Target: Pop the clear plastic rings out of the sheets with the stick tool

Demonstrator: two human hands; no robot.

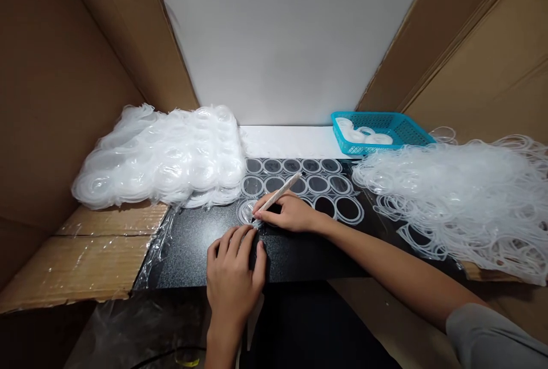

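Observation:
A clear plastic sheet of moulded rings (319,185) lies on a black mat (197,243) in the middle. My right hand (287,212) grips a thin pale stick-like tool (280,190), its tip down at the sheet's near-left corner. My left hand (234,269) lies flat, fingers pressing the mat and the sheet's near edge just below that tip.
A heap of translucent white discs (162,155) sits at the left on cardboard (85,255). A tangle of clear plastic rings (466,197) spreads at the right. A blue basket (379,132) with a few white discs stands behind. Cardboard walls close both sides.

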